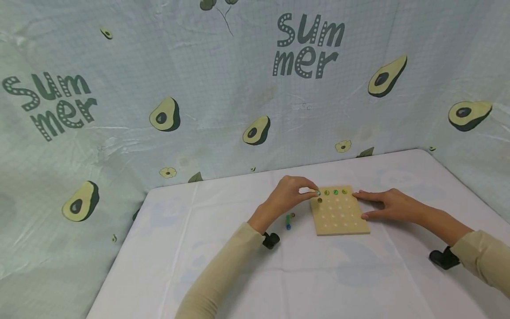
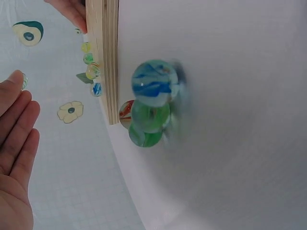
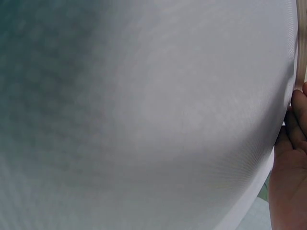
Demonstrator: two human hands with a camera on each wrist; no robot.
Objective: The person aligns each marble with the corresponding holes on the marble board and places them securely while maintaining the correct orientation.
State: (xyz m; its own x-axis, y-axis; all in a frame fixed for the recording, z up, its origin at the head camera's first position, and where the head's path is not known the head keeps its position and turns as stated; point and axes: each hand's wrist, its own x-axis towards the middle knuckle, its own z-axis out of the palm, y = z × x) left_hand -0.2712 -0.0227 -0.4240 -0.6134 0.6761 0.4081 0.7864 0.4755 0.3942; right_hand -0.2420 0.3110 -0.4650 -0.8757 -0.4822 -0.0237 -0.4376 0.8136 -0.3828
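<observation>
A pale wooden board (image 1: 338, 217) with rows of small hollows lies on the table. Several glass marbles sit in its far rows, among them a green marble (image 1: 336, 192) and a yellow marble (image 1: 344, 191). Over the board's far left corner, my left hand (image 1: 287, 193) pinches a clear, greenish marble (image 2: 25, 81) between thumb and fingertips. At the board's right edge my right hand (image 1: 392, 204) rests with fingers extended, fingertips touching the wood. Left of the board, a loose cluster holds a blue marble (image 2: 154, 83), green marbles (image 2: 149, 116) and a red-streaked marble (image 2: 125, 113).
A white cloth (image 1: 223, 248) covers the table. Behind it hangs a pale curtain (image 1: 215, 79) printed with avocados and lettering. Black wrist devices are worn on the left wrist (image 1: 271, 240) and the right wrist (image 1: 444, 258).
</observation>
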